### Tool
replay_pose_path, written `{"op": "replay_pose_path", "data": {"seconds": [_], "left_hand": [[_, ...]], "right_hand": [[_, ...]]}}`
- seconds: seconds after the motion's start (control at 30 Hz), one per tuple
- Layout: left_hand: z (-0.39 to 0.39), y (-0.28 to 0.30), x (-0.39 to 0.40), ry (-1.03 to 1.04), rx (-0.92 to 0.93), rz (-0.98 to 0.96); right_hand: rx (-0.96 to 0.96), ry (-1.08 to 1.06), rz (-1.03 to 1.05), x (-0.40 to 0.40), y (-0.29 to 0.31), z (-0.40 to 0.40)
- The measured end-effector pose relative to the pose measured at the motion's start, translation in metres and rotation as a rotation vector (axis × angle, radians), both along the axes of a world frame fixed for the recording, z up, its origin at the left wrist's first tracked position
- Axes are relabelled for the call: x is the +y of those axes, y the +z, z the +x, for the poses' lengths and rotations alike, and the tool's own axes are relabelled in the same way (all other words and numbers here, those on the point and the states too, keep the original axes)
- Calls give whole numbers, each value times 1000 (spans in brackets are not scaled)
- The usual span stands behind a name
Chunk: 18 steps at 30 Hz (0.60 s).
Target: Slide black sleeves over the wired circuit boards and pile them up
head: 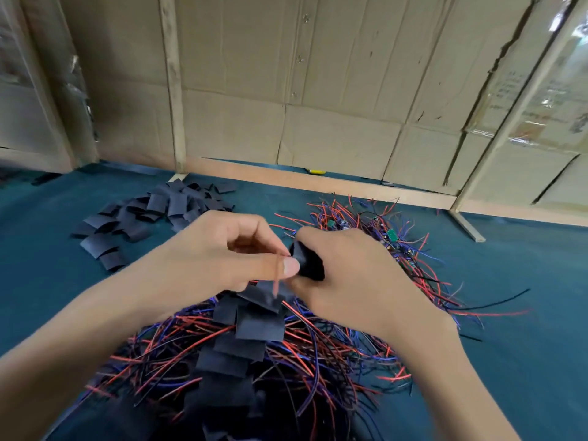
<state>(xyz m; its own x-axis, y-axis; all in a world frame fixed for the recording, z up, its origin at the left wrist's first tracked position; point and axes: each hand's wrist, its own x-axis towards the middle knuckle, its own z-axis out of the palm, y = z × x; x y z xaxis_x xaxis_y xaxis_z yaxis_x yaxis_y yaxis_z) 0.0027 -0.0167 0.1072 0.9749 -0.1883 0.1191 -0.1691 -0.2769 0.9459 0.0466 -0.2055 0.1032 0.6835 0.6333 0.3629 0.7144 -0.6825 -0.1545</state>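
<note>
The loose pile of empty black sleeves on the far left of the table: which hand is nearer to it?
Left. The left hand is just to the right of the pile of empty black sleeves, a little nearer the camera; the right hand is farther right, beyond the left hand, gripping a black sleeve.

left hand (235, 249): bare, no glove, no ring
right hand (346, 268): bare, no glove, no ring
forearms: both bare, no sleeve, watch or band in view
</note>
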Motion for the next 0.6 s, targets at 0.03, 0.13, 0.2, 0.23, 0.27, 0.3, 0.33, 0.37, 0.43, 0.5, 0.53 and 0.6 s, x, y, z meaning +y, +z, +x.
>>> {"op": "replay_pose_path", "data": {"seconds": [0.03, 0.13, 0.2, 0.23, 0.27, 0.3, 0.33, 0.37, 0.43, 0.5, 0.53, 0.6], "left_hand": [[0, -2, 0, -26, 30, -36], [1, -11, 2, 0, 22, -74], [2, -21, 6, 18, -6, -74], [2, -25, 9, 18, -14, -97], [2, -29, 13, 19, -18, -142], [2, -33, 17, 30, -15, -203], [3, -36, 22, 57, -2, -270], [5, -39, 28, 95, 7, -324], [9, -46, 39, 175, 20, -349], [10, -56, 45, 256, 1, -153], [8, -64, 46, 304, -15, -47], [4, -78, 50, 412, -30, 88]], "right_hand": [[10, 3, -19, 3, -2, -2], [61, 19, 3, 10, -6, -7], [98, 22, 35, 15, -9, -11], [121, 19, 50, 19, -11, -13], [155, 16, 84, 23, -13, -14], [201, 17, 137, 26, -15, -14], [243, 18, 193, 30, -18, -13], [266, 19, 231, 33, -19, -11], [264, 20, 238, 39, -24, -10], [243, 14, 196, 43, -33, -11], [236, -14, 150, 45, -39, -13], [281, -127, 46, 48, -49, -17]]}}
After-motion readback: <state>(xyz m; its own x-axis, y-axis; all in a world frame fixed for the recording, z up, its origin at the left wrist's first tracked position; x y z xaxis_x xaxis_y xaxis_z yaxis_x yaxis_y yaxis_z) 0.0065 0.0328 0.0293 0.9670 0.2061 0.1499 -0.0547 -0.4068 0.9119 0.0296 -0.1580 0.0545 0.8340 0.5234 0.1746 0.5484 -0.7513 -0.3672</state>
